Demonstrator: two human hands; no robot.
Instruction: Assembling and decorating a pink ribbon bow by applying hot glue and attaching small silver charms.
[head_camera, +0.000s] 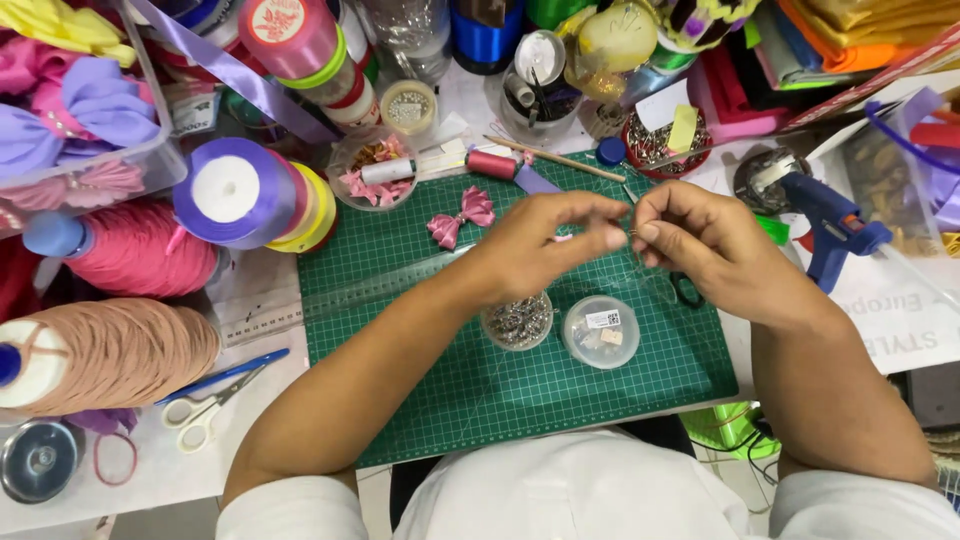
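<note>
Needle or pin, something thin anyway, is pinched between both hands above the green cutting mat (480, 380), too small to tell exactly. Left hand (545, 245) and right hand (700, 245) meet fingertip to fingertip. Big peach yarn cone (120, 355) sits far left on the tabletop. Under the hands, a round clear tub with a white label (600, 332), beside a cup of silver pins (518, 322).

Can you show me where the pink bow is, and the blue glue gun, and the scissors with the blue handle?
pink bow (461, 217), head view, on its middle knot.
blue glue gun (822, 212), head view, on its body.
scissors (205, 404), head view, near where the blades cross.
</note>
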